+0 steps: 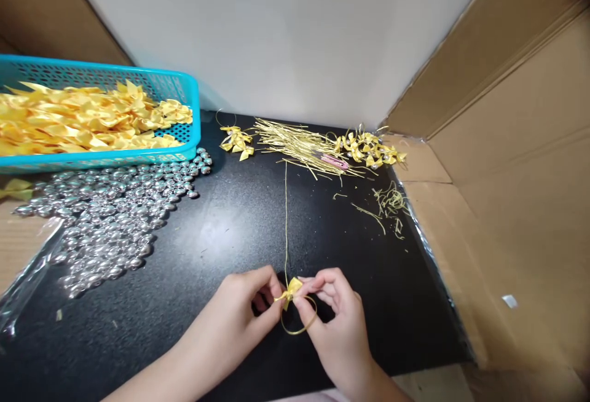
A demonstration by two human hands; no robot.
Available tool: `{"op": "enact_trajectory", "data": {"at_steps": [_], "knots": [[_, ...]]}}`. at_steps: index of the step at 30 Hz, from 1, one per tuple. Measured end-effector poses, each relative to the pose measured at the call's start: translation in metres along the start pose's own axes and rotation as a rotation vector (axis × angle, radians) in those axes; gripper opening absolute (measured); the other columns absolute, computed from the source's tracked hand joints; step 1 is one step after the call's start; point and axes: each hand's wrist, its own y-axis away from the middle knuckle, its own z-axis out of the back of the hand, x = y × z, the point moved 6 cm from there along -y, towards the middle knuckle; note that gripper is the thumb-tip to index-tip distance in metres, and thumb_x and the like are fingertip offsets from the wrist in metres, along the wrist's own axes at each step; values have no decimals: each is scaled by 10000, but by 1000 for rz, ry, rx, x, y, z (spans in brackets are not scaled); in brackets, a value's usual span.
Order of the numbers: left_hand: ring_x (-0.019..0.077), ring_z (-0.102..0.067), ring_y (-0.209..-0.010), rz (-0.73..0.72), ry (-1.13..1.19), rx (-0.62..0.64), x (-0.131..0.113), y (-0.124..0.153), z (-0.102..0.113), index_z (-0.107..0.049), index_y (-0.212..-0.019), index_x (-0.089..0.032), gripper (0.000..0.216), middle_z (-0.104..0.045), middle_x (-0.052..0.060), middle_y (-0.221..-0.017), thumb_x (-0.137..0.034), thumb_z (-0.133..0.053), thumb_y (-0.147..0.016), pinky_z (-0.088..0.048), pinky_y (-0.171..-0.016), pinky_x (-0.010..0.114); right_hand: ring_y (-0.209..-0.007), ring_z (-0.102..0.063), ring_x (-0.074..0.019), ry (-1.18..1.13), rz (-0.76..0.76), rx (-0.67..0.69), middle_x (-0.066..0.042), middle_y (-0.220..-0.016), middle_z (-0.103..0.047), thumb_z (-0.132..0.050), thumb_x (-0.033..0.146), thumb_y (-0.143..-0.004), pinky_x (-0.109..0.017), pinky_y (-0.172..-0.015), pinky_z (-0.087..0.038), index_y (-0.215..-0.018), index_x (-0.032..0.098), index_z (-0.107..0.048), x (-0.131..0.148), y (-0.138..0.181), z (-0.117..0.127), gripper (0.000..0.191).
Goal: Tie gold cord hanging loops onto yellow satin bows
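Observation:
Near the front of the black table, a small yellow ribbon bow [291,290] is pinched between my two hands. My left hand [249,307] grips its left side between thumb and fingertips. On the other side, the thumb and index finger of my right hand [335,307] close on the bow's right edge. A gold cord [286,224] runs from the bow straight back across the table. Below the bow, a loop of gold cord [297,332] hangs between the hands. The knot itself is partly hidden by my fingertips.
A turquoise basket [196,113] of yellow bows stands at the back left, with silver beads [110,224] spilled before it. Cut gold cords [290,144], pink scissors-like snips [335,161] and finished bow clusters [369,147] lie at the back. Cord scraps [391,202] lie right. Cardboard walls [520,144] border the table.

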Motion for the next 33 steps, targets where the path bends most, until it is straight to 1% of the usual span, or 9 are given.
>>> {"op": "enact_trajectory", "data": {"at_steps": [3, 7, 11, 14, 17, 23, 27, 33], "knots": [[131, -599, -587, -21, 143, -15, 1, -3, 2, -542, -726, -201, 128, -640, -23, -638, -265, -539, -836, -444, -551, 222, -815, -714, -172, -22, -6, -2, -5, -750, -678, -627, 139, -770, -259, -779, -582, -846, 223, -504, 4, -2, 0, 167], [142, -626, -681, -52, 203, 24, 2, -7, 2, -578, -844, -203, 74, -679, -5, -748, -259, -532, -859, -469, -601, 226, -768, -708, -148, -39, -17, 12, 5, -764, -680, -616, 120, -768, -256, -777, -584, -871, 228, -485, 7, -4, 2, 198], [133, -602, -637, -86, 166, 38, -4, -9, 5, -598, -787, -196, 130, -664, -11, -688, -267, -522, -865, -452, -579, 217, -754, -703, -130, -34, -10, 0, 22, -758, -671, -607, 122, -773, -246, -777, -584, -881, 235, -469, 10, -6, 6, 209], [131, -599, -617, -94, 123, 59, -8, -11, 6, -624, -759, -193, 166, -665, -11, -665, -264, -514, -862, -445, -567, 215, -752, -706, -132, -20, 3, -7, 18, -759, -678, -609, 131, -773, -243, -764, -585, -882, 235, -464, 14, -7, 9, 210], [139, -611, -625, -78, 121, 67, -11, -13, 7, -642, -771, -191, 170, -676, -5, -674, -268, -515, -854, -454, -566, 217, -761, -711, -146, -2, 12, -2, 4, -767, -690, -612, 126, -770, -254, -760, -586, -882, 230, -466, 17, -9, 9, 211], [164, -638, -680, -55, 186, 63, -15, -15, 10, -669, -803, -185, 177, -704, 18, -726, -286, -528, -837, -504, -635, 250, -757, -711, -158, 25, 44, -9, -6, -765, -690, -620, 122, -772, -251, -729, -586, -877, 228, -471, 23, -13, 9, 211], [151, -617, -644, -72, 181, 42, -17, -16, 11, -678, -823, -185, 142, -693, 9, -701, -281, -576, -801, -506, -619, 244, -749, -709, -159, 32, 65, -2, -6, -761, -687, -617, 122, -777, -249, -717, -584, -876, 228, -472, 24, -16, 10, 206], [141, -607, -635, -94, 130, 7, -17, -16, 11, -686, -818, -201, 103, -686, -8, -684, -232, -622, -743, -499, -614, 237, -758, -708, -154, 36, 36, -3, 3, -763, -681, -615, 104, -766, -248, -732, -581, -856, 227, -487, 21, -16, 10, 199]]}}
